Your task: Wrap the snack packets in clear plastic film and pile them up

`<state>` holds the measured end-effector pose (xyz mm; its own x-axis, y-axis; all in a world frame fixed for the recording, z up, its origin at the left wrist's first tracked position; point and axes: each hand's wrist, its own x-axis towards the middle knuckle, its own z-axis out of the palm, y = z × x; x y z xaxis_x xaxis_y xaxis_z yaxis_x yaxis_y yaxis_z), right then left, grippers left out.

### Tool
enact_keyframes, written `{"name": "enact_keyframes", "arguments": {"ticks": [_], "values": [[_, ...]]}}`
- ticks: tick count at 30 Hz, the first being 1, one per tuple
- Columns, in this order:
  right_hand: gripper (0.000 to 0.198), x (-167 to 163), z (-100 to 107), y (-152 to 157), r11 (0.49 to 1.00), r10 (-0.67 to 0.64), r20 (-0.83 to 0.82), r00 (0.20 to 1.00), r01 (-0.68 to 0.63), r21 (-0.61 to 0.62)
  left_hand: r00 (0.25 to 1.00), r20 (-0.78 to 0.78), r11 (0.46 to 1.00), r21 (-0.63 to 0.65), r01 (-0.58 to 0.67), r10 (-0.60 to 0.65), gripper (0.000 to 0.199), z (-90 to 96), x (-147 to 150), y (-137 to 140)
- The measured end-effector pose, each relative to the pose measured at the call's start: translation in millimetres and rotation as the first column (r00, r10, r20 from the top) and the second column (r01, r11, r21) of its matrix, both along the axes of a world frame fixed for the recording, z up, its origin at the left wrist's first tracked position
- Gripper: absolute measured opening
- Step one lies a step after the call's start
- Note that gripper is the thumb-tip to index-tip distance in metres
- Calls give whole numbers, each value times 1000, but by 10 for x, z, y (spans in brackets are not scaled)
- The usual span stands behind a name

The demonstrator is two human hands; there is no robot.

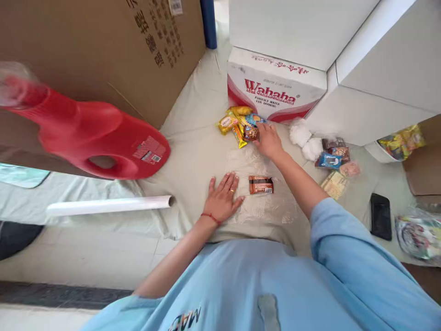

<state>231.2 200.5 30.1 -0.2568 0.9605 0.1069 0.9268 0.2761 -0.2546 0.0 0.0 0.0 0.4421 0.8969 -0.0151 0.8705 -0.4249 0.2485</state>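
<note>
My left hand (222, 197) lies flat on the cream cloth, fingers spread, close to the edge of a clear plastic sheet. My right hand (270, 141) reaches forward to a small pile of wrapped snacks, thumb and fingers closed on the right end of a brown snack packet (251, 133). Around that packet lie yellow snack packets (227, 123) and a blue snack packet (254, 118), partly covered by the hand. Between my arms, another brown packet (261, 185) rests alone on the clear plastic sheet (275, 207).
Behind the pile stands a white and red Wahaha carton (275, 87). To the left are a large red jug (103, 138), a white roll (110, 206) and a big cardboard box (103, 55). On the right sit white wrapped bundles (306, 140), more snacks (329, 161) and a black phone-like object (381, 216).
</note>
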Motion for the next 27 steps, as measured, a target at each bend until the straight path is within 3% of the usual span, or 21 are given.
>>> {"name": "enact_keyframes", "arguments": {"ticks": [3, 6, 9, 13, 18, 22, 27], "values": [[69, -92, -36, 221, 997, -40, -4, 999, 40, -59, 1000, 4, 1000, -1, 1, -1, 69, -28, 11, 0], [50, -23, 11, 225, 984, -98, -11, 995, 95, -152, 1000, 20, 1000, 7, 8, -8, 69, -36, 16, 1], [42, 158, 144, -85, 981, -69, -80, 994, 54, -185, 999, 45, 1000, 13, 6, -7, 69, -29, 15, 4], [38, 314, 281, -817, 976, 94, -197, 976, -129, -174, 997, 72, 1000, 19, 5, -6, 67, -26, 14, 5], [40, 359, 162, -1555, 968, 214, -11, 977, -214, -129, 995, 96, 999, 37, 5, -9, 65, -39, 16, -5], [62, 460, 81, -1775, 920, 365, 41, 930, -353, -171, 996, 86, 1000, 28, 11, -14, 66, -45, 17, -5], [50, 535, 103, -1802, 912, 377, -67, 924, -383, -145, 998, 61, 1000, 21, 5, -6, 66, -51, 18, -1]]}}
